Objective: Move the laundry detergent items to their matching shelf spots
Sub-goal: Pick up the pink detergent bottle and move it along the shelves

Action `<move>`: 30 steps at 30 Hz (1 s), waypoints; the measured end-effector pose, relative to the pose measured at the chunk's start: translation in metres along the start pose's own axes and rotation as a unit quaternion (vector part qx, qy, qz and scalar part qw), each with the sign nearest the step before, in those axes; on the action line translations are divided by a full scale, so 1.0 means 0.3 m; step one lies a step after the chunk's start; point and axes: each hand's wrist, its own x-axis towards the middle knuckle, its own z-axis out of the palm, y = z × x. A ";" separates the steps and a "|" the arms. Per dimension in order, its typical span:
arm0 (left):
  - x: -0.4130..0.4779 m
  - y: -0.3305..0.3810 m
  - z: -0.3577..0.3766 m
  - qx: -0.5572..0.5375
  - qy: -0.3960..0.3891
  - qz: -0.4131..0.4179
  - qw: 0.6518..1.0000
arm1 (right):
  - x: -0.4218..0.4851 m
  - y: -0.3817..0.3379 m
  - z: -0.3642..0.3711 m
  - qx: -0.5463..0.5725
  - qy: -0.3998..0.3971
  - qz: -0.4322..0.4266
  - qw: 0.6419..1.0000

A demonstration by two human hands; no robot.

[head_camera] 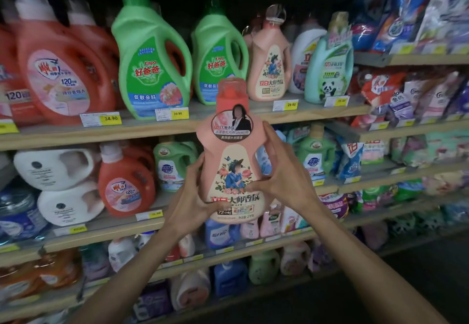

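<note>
I hold a peach-pink detergent bottle [232, 146] with a red cap upright in front of the shelves, at the centre of the view. My left hand [189, 201] grips its lower left side and base. My right hand [280, 171] wraps its right side at the waist. A matching peach-pink bottle [270, 59] stands on the upper shelf [142, 130], up and to the right of the held one, between a green Kispa bottle [219, 57] and a white bottle [302, 52].
Red-orange jugs [58, 69] and a larger green Kispa bottle [149, 62] fill the upper shelf's left. A teal panda bottle [330, 64] stands at its right end. Lower shelves hold white, red, green and blue bottles. Bagged powder packs [416, 95] crowd the right shelving.
</note>
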 end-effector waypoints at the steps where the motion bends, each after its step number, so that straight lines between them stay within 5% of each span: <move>1: 0.003 0.028 0.005 -0.006 0.003 0.006 1.000 | -0.002 -0.001 -0.028 -0.004 0.003 -0.001 1.000; 30: 0.752 0.453 0.186 -0.076 0.048 0.089 0.992 | 0.698 0.276 -0.534 0.029 0.031 -0.080 0.996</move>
